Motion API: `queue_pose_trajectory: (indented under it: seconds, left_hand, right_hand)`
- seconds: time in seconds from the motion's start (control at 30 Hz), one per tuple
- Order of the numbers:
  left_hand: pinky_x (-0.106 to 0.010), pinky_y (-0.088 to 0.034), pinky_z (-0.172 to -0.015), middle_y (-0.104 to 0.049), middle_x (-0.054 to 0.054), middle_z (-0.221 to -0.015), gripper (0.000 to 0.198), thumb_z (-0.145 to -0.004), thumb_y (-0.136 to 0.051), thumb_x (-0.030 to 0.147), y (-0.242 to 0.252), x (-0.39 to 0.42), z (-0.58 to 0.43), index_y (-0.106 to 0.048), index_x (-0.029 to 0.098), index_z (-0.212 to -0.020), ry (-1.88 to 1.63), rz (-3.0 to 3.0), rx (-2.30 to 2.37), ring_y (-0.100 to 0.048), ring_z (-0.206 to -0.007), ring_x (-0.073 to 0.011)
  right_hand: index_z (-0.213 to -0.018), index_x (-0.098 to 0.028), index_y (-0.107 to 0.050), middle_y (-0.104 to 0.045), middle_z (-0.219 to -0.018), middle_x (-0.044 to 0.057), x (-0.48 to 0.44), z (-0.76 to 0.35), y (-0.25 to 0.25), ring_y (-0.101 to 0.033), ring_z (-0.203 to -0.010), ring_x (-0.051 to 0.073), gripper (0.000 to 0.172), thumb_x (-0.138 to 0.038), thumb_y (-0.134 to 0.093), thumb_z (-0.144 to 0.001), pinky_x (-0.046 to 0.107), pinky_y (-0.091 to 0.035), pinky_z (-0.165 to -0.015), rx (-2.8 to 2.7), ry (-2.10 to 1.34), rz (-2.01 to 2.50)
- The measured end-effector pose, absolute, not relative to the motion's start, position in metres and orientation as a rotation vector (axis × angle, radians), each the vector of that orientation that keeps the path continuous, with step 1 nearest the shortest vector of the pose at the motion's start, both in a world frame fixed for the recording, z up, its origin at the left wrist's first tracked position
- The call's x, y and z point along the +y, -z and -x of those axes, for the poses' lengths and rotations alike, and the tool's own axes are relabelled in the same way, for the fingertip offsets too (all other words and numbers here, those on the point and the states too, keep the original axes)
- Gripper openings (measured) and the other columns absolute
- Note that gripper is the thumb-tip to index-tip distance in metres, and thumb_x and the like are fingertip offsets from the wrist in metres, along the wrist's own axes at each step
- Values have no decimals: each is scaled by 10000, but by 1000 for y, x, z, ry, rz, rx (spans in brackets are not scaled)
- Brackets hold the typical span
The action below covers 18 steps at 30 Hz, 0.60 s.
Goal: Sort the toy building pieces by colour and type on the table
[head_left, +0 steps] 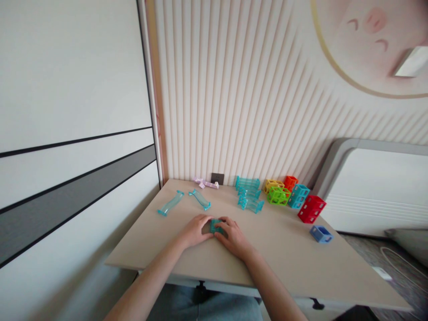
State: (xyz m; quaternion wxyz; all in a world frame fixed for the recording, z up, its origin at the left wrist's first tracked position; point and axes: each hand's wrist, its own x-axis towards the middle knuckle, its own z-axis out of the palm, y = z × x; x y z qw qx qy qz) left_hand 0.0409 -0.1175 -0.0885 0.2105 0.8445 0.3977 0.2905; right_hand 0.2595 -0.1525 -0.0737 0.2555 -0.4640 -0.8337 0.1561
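Near the front middle of the table, a small teal translucent toy block lies between my two hands. My left hand curves around its left side, thumb nearer me and fingers on the far side. On the right, my right hand grips the same block, its fingers bent over the top and partly hiding it. Beyond my left hand lie two curved teal track pieces, one long and slanted and another to its right. Several more teal track pieces sit in a group farther back.
Open-frame blocks stand at the right: yellow, green, orange, teal, red and blue. Pale purple pieces lie by the ribbed wall, near a dark socket. A white cabinet borders the left.
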Motion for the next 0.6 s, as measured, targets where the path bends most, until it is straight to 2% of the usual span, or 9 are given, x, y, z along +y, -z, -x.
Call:
queue_pose_trajectory:
  seconds: [0.27,0.47,0.53,0.6]
  left_hand:
    - [-439,-458,-1053,-659,-101,-1255,534,-758,-787,297,88,-118,-40,-591,219,-1248,-795,-2307,1099,-597,-1185,-279]
    - [-454,-447,-1059,-664,-94,-1231,690,-754,-774,276,89,-118,-38,-482,232,-1378,-772,-2298,1094,-601,-1163,-271]
    - [-448,-448,-1055,-666,-89,-1215,656,-786,-738,279,90,-118,-37,-477,234,-1386,-765,-2312,1097,-604,-1152,-262]
    - [-439,-448,-1051,-672,-82,-1188,524,-816,-702,281,90,-117,-36,-549,232,-1314,-745,-2343,1094,-603,-1146,-258]
  right_hand:
    - [-1125,-244,-650,-598,-1299,85,-153,-260,72,-546,-1221,245,207,-264,-623,-921,411,-399,-1052,-2315,-390,1229]
    - [-1065,-205,-641,-579,-1293,113,-157,-275,63,-570,-1182,232,168,-211,-596,-904,364,-433,-1046,-2349,-477,1192]
    - [-1046,-203,-634,-577,-1284,116,-159,-295,64,-576,-1170,227,156,-199,-579,-900,352,-446,-1037,-2357,-477,1204]
    - [-1028,-203,-624,-575,-1281,118,-158,-324,68,-580,-1166,227,143,-199,-561,-900,353,-455,-1030,-2341,-442,1264]
